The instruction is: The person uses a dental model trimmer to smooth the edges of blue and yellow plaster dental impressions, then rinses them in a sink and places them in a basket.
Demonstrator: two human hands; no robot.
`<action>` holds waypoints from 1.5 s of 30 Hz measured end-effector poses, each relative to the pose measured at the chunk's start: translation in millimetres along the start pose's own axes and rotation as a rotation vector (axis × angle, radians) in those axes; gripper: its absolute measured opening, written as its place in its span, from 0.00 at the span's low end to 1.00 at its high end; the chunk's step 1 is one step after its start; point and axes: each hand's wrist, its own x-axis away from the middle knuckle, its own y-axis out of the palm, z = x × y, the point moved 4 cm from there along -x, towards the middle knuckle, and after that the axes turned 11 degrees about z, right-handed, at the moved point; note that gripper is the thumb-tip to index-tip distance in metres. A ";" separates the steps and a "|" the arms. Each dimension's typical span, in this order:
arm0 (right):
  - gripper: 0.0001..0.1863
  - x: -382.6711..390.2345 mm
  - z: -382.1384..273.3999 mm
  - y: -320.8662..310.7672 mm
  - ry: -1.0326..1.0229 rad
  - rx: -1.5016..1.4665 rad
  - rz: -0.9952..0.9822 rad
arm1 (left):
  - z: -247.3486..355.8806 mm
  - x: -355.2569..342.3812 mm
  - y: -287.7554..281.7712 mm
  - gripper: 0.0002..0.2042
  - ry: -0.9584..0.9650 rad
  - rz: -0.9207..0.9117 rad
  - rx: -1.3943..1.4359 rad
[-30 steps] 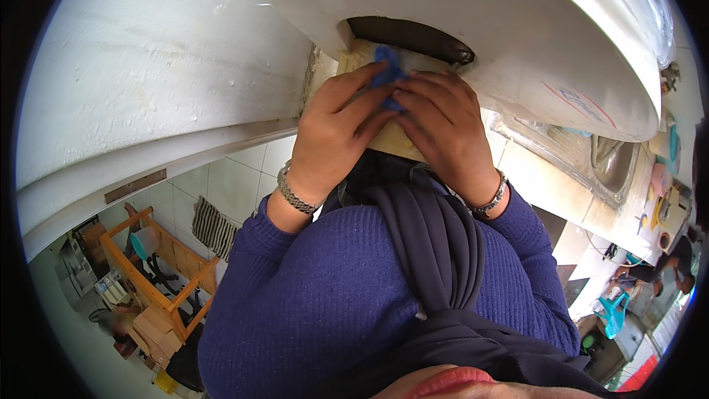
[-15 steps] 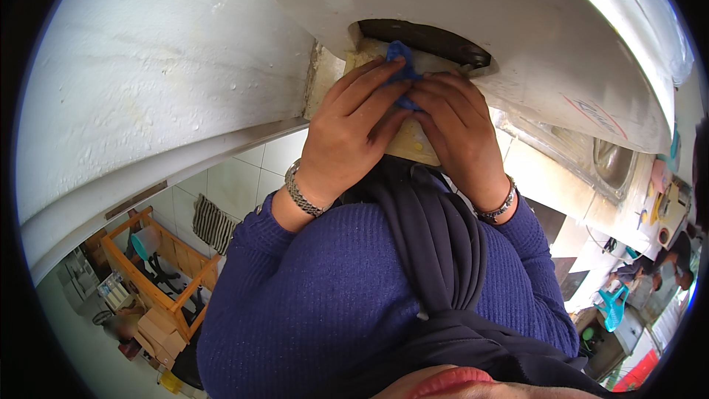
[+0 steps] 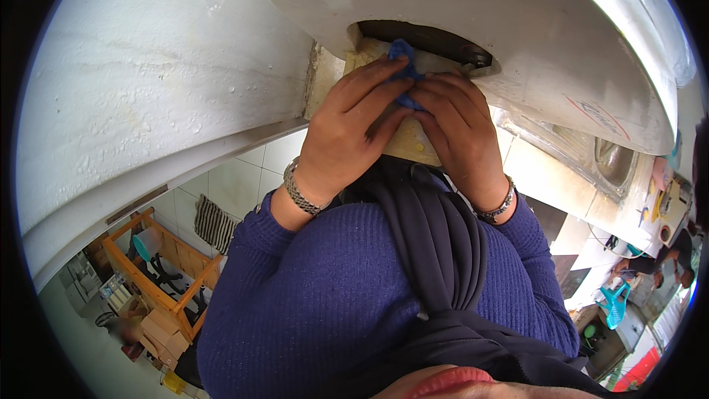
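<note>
Two bare hands meet over a crumpled blue wad, thin cloth or plastic, I cannot tell which. The left hand (image 3: 343,125) has its fingertips and thumb closed on the blue wad (image 3: 401,49); the right hand (image 3: 465,133) touches its right edge with bent fingers, and whether these pinch it or only press is hidden. The wad lies just below a dark slot (image 3: 402,33) in a rounded white shell (image 3: 473,7), over a stained, cream-coloured ledge (image 3: 415,146), and the fingers cover much of it.

Several things crowd the space. The shell overhangs beyond the fingers, with clear plastic sheeting (image 3: 668,18) along its far right edge. Close on the left rises a white panel (image 3: 162,66) beaded with water drops, leaving the left hand a wall beside it. Right of the right hand, partly behind the shell, is a steel sink (image 3: 617,162) in a pale tiled counter (image 3: 543,177). Well apart at lower left stand an orange-brown wooden frame (image 3: 188,292), a striped cloth (image 3: 214,223) and cardboard boxes (image 3: 164,332). Far right, near a turquoise plastic item (image 3: 614,304), another person (image 3: 668,257) shows, small and indistinct.
</note>
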 end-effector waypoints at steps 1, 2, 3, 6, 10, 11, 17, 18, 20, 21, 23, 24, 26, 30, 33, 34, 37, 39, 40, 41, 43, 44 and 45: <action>0.14 -0.1 0.3 -0.1 0.001 -0.004 0.002 | 0.0 -0.5 -0.1 0.16 -0.017 0.005 -0.002; 0.14 -0.2 -0.1 -0.1 0.001 -0.005 0.005 | -0.2 -0.6 -0.5 0.16 -0.016 0.007 -0.001; 0.14 -0.4 -0.6 -0.1 0.001 -0.007 0.008 | -0.6 -0.8 -0.9 0.16 -0.015 0.009 0.000; 0.14 -0.7 -0.4 0.3 -0.001 -0.011 0.014 | -0.9 -1.2 -0.4 0.16 -0.018 0.010 0.000; 0.14 -1.5 -0.4 -0.3 0.007 -0.019 0.019 | -1.1 -1.9 0.5 0.15 -0.025 0.004 0.002; 0.14 -1.7 -0.8 -0.5 0.007 -0.020 0.019 | -0.9 -2.0 0.4 0.15 -0.027 0.005 0.005; 0.14 -1.2 -1.0 -0.7 0.014 -0.024 0.023 | -0.3 -1.8 -0.3 0.16 -0.028 -0.002 0.019; 0.14 -1.2 -1.0 -0.7 0.016 -0.027 0.024 | -0.9 -1.3 -0.4 0.16 -0.023 -0.010 0.026; 0.14 -0.9 -1.1 -0.2 0.021 -0.025 0.028 | -1.4 -0.9 -0.2 0.16 -0.022 -0.021 0.037; 0.14 -0.7 -1.2 -0.1 0.022 -0.024 0.029 | -1.5 -0.8 -0.1 0.16 -0.027 -0.024 0.041; 0.14 -0.6 -1.3 0.0 0.020 -0.021 0.029 | -2.1 -0.7 0.0 0.16 -0.032 -0.027 0.046; 0.14 -0.7 -1.3 0.1 0.019 -0.019 0.029 | -2.7 -0.5 0.0 0.16 -0.032 -0.027 0.048; 0.14 -0.4 -1.0 0.5 0.021 -0.020 0.029 | -3.3 -0.2 0.2 0.16 -0.034 -0.029 0.046; 0.14 0.4 -1.1 0.6 0.028 -0.013 0.027 | -2.8 -0.3 -0.1 0.16 -0.046 -0.037 0.046; 0.15 0.2 -2.1 0.3 0.024 -0.008 0.035 | -2.6 -0.4 -0.4 0.16 -0.059 -0.045 0.059; 0.15 0.0 -2.7 0.1 0.022 -0.008 0.039 | -2.7 -0.4 -0.5 0.16 -0.063 -0.047 0.064; 0.15 -0.7 -4.5 -0.3 0.020 -0.007 0.050 | -3.1 -0.7 -0.6 0.16 -0.066 -0.054 0.075; 0.15 -1.1 -5.2 -0.9 0.023 -0.013 0.056 | -3.7 -1.2 -0.8 0.16 -0.076 -0.066 0.084; 0.15 -1.2 -5.5 -1.0 0.023 -0.012 0.060 | -3.7 -1.4 -0.8 0.16 -0.081 -0.073 0.089; 0.15 -1.2 -5.7 -0.9 0.024 -0.010 0.063 | -3.9 -2.0 -0.9 0.15 -0.093 -0.066 0.094; 0.14 -1.2 -6.1 -0.7 0.027 -0.008 0.067 | -3.8 -3.3 -1.0 0.15 -0.117 -0.053 0.105; 0.14 -1.4 -6.3 -0.5 0.029 -0.008 0.066 | -3.7 -3.7 -1.2 0.15 -0.117 -0.055 0.109; 0.14 -1.5 -6.6 -0.4 0.031 -0.008 0.066 | -3.8 -4.2 -1.4 0.15 -0.116 -0.057 0.113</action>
